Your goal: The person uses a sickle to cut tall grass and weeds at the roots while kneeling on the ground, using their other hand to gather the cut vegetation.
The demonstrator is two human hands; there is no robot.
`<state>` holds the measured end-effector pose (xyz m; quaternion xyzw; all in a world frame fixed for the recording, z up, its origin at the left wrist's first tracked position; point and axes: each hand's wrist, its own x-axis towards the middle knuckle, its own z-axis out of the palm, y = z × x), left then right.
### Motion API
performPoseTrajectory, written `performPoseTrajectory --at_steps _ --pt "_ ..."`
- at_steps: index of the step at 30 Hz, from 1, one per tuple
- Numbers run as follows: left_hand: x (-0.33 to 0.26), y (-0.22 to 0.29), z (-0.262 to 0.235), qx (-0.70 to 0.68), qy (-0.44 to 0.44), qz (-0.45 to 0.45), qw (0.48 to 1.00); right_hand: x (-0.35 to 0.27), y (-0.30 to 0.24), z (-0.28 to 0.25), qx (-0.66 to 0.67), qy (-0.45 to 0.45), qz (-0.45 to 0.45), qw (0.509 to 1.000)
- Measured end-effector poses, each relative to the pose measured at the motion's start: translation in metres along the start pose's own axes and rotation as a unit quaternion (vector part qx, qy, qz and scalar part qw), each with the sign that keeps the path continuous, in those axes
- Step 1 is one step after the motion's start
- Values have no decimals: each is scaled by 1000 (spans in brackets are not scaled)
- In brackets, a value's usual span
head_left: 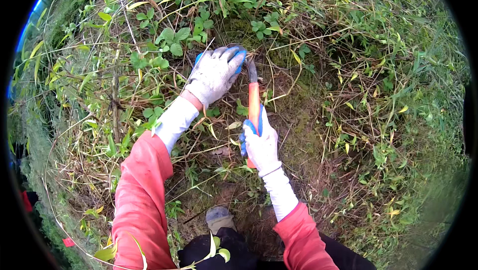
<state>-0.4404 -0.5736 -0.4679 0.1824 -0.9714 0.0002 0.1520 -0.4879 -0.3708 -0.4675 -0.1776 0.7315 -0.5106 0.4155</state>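
Observation:
My right hand point(262, 143), in a white glove with blue palm side, is closed round the orange handle of a sickle point(254, 98). Its dark, curved metal blade point(252, 70) points away from me, and the tip is partly lost among stems near my left hand. My left hand point(216, 73), gloved the same way and soiled, lies just left of the blade with its fingers curled down into the weeds. What those fingers hold is hidden beneath them; a thin dry stem point(210, 44) shows beside the glove.
Leafy weeds point(174, 38) and long grass grow thick ahead and to the left. Dry stalks point(348, 110) lie tangled at the right. Brown, mossy soil point(294, 125) shows between. A shoe point(219, 218) stands below, and a leafy twig point(211, 255) crosses the lower edge.

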Motion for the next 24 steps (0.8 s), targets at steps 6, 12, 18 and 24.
performPoseTrajectory --at_steps 6,12,18,24 --pt "29 -46 31 68 -262 -81 959 -70 13 -21 85 1 123 989" --pt "-32 -41 11 23 -110 -112 987 -42 -22 -38 95 127 -70 985" --pt "-23 -30 16 4 -47 -87 995 91 -81 -46 -186 153 -298 924" --pt "39 -27 -11 62 54 16 997 63 -19 -33 -371 10 -200 907"
